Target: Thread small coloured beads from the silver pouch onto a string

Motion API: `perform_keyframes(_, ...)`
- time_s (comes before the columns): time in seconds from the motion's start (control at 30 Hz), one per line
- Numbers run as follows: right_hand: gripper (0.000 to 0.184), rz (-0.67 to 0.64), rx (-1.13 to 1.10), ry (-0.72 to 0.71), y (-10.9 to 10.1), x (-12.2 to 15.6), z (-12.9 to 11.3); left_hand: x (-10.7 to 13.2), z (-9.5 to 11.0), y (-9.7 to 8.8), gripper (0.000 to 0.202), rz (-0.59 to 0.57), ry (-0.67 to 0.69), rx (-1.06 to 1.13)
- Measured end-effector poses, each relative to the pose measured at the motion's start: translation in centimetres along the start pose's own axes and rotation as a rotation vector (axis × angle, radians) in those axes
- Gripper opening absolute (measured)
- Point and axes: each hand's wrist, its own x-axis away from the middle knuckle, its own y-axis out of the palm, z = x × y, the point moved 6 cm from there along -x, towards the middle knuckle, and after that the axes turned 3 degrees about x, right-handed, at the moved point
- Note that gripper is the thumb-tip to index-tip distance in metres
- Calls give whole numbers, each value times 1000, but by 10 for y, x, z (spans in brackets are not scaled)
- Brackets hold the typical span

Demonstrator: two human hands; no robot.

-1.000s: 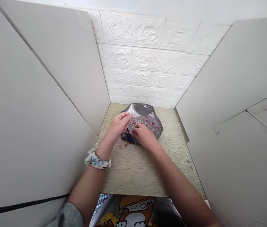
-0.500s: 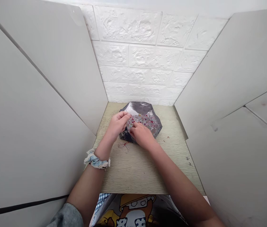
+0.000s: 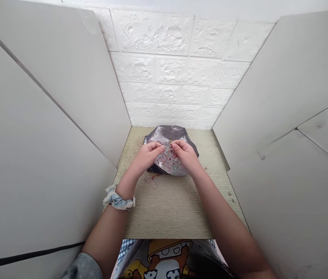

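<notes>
Small beads (image 3: pixel 168 162) in pink, red, clear and pale colours lie heaped in an open, silver-lined dark bag (image 3: pixel 175 133) at the far part of the table. Over the left of the heap, my left hand (image 3: pixel 149 153) is closed in a pinch of thumb and forefinger. Facing it, my right hand (image 3: pixel 185 153) pinches too, its fingertips a little apart from the left ones. What sits between the fingertips of either hand is too small to make out. A short string of beads (image 3: pixel 154 180), pale with some red, rests on the table just in front of the bag.
The wooden table (image 3: pixel 170 209) is hemmed in by a white panel on the left (image 3: pixel 94 97), another on the right (image 3: pixel 257 104) and a white brick-pattern wall (image 3: pixel 170 69) behind. Small shiny bits (image 3: pixel 230 197) lie near its right edge.
My right hand has risen from the near side of the bead heap and moved right and away from me, level with the left. The left hand has shifted slightly right and nearer.
</notes>
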Motion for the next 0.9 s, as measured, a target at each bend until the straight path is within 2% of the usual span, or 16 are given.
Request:
perform_keyframes(0.1, 16, -27, -279, 77, 5, 2, 2, 0, 0, 1, 20, -19, 9, -45)
perform_keyframes(0.2, 17, -69, -407, 130, 13, 5, 3, 0, 1, 1, 20, -39, 19, -70)
perform_keyframes(0.33, 16, -109, -465, 165, 19, 7, 6, 0, 2, 1, 21, -51, 36, -87)
perform_keyframes(0.9, 16, -81, -592, 204, 21, 10, 10, 3, 5, 0, 23, -30, 43, -42)
